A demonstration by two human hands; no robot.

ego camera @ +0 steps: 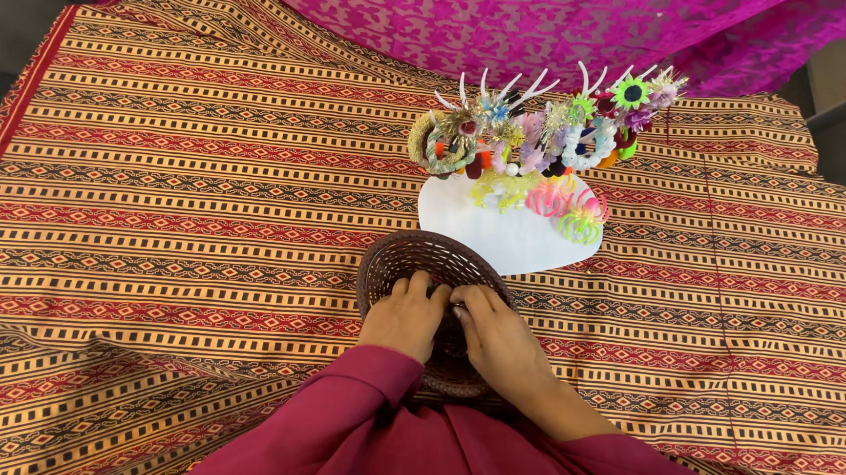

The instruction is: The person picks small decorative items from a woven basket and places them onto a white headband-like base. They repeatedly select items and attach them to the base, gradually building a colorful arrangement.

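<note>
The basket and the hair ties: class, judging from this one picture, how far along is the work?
Done: many colourful hair ties hang on the white stand. In hand: both hands, left and right, are inside the brown basket, fingers meeting; whatever they grip is hidden. Left: cannot tell, as the hands cover the basket's contents.

one head-worn view is looking steeply down from close above the left hand and right hand, facing forward across the striped surface toward the magenta cloth.
</note>
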